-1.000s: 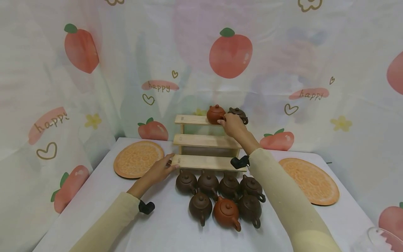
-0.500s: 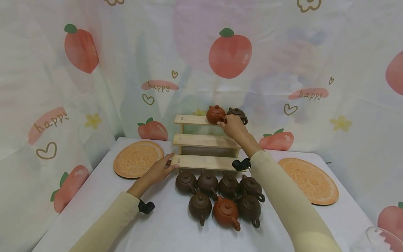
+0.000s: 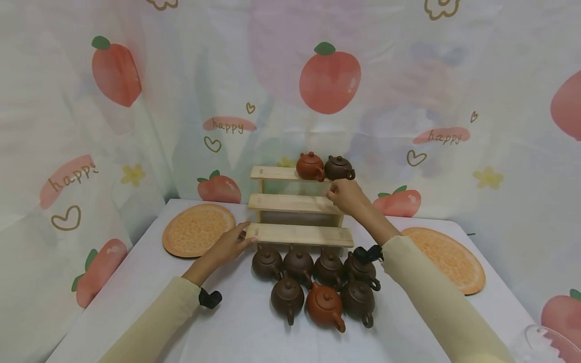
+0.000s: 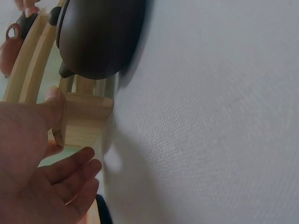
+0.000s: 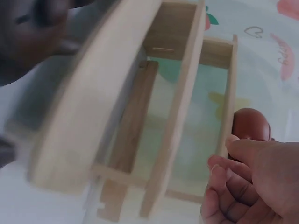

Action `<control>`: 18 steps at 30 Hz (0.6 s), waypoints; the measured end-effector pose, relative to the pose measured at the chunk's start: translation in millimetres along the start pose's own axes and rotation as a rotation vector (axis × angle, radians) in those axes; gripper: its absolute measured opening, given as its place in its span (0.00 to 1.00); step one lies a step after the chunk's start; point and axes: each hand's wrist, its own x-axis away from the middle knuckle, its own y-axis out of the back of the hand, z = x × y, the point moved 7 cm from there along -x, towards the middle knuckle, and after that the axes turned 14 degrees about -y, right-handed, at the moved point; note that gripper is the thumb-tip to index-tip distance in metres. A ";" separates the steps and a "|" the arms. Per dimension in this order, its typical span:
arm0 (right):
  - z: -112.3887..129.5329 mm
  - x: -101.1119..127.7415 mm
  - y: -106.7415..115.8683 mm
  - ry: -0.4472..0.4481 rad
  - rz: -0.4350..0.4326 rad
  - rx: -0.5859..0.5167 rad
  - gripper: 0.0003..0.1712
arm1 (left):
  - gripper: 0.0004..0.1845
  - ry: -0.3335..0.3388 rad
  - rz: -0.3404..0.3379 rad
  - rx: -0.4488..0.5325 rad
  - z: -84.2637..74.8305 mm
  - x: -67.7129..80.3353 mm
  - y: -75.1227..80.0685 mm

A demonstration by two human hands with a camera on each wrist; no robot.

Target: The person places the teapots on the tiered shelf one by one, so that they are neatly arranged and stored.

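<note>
A three-tier wooden display rack [image 3: 299, 233] stands near the back of the table. My left hand [image 3: 228, 247] pinches the left end of its lowest shelf between thumb and forefinger; the other fingers are loose. On the top shelf sit a reddish-brown teapot [image 3: 310, 166] and, to its right, a dark brown teapot [image 3: 338, 168]. My right hand [image 3: 348, 196] hovers in front of the rack's upper right, just below the dark teapot, fingers loosely curled and holding nothing. Several dark teapots [image 3: 288, 297] and one reddish teapot [image 3: 324, 305] stand in two rows before the rack.
A round orange mat [image 3: 198, 230] lies left of the rack, and a similar mat [image 3: 447, 257] lies to the right, partly behind my right forearm. A clear glass-like object [image 3: 540, 343] shows at the lower right corner. Patterned cloth hangs behind.
My right hand has let go of the dark teapot on the top shelf and drawn back, down and slightly right. The left hand keeps its hold on the rack.
</note>
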 end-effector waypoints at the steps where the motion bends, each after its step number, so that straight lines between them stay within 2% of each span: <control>1: -3.2 3.9 -0.6 0.013 -0.004 0.000 0.16 | 0.37 -0.002 0.000 0.001 0.1 0.0 -0.1; 5: -18.8 22.1 -4.5 0.033 -0.010 0.001 0.15 | 0.37 -0.010 -0.004 0.006 0.7 0.1 0.0; 11: -44.2 55.0 -10.1 0.015 0.024 -0.010 0.15 | 0.36 -0.024 0.001 0.004 1.6 -0.6 -1.1; 18: -62.6 96.8 -10.0 0.071 -0.055 -0.013 0.12 | 0.36 -0.028 -0.002 0.001 -0.7 0.1 -0.1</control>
